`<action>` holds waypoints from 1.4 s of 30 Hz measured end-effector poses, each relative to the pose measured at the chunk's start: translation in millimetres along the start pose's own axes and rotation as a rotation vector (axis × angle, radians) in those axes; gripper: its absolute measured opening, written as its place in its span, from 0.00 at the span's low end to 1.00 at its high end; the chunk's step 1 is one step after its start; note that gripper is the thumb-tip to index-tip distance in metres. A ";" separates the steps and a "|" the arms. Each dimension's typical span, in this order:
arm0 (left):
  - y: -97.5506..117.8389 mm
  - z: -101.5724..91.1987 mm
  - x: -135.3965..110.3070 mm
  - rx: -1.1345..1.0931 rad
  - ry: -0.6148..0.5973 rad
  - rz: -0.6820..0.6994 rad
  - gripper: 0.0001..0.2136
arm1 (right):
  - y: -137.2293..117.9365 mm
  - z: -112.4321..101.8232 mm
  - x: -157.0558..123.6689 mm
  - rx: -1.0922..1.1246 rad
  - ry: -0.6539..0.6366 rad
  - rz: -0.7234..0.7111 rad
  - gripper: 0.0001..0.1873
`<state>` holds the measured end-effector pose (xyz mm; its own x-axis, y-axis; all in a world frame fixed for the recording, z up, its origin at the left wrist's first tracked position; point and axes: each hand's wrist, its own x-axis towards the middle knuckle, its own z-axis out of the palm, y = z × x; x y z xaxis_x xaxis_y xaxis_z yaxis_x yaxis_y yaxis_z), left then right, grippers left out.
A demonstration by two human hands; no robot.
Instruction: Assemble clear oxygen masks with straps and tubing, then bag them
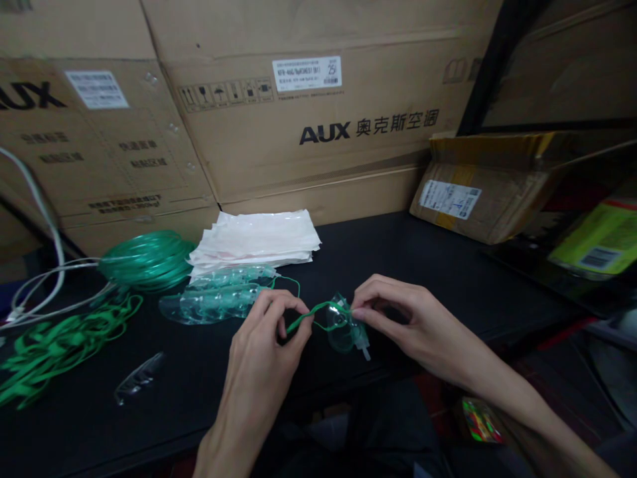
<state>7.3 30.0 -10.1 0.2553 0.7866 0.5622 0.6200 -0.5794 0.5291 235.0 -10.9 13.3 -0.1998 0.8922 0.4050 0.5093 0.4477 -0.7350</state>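
Between my hands is a clear green oxygen mask (341,328) with a pale connector at its lower end. A thin green elastic strap (321,308) runs from my left hand to the mask. My left hand (271,338) pinches this strap between thumb and fingertips. At the mask's upper right side, my right hand (391,312) is closed, thumb against forefinger, on the strap's end; the exact grip is partly hidden by the fingers. Left of my hands lies a nested row of similar green masks (209,304), one with a strap trailing from it.
A pile of green elastic straps (64,345) and a coil of green tubing (146,260) lie at the left. White pouches (256,238) are stacked behind the masks. Clear plastic pieces (139,378) rest on the black table (199,411). Cardboard boxes (318,159) stand along the back.
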 end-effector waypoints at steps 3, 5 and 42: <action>2.9 -0.3 -1.0 -0.037 -0.027 0.039 0.08 | 0.1 0.8 -1.0 -0.011 -0.014 -0.044 0.05; 5.7 -1.0 -1.2 -0.093 -0.086 0.083 0.15 | 0.2 1.9 -2.2 -0.010 -0.026 -0.070 0.04; 0.5 4.3 -2.4 0.322 0.087 0.151 0.07 | -3.7 -6.5 -3.7 -0.171 0.015 -0.151 0.06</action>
<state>10.2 28.7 -13.9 0.3064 0.6682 0.6780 0.7852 -0.5801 0.2168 239.3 -16.2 18.1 -0.2723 0.8144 0.5124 0.6097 0.5580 -0.5629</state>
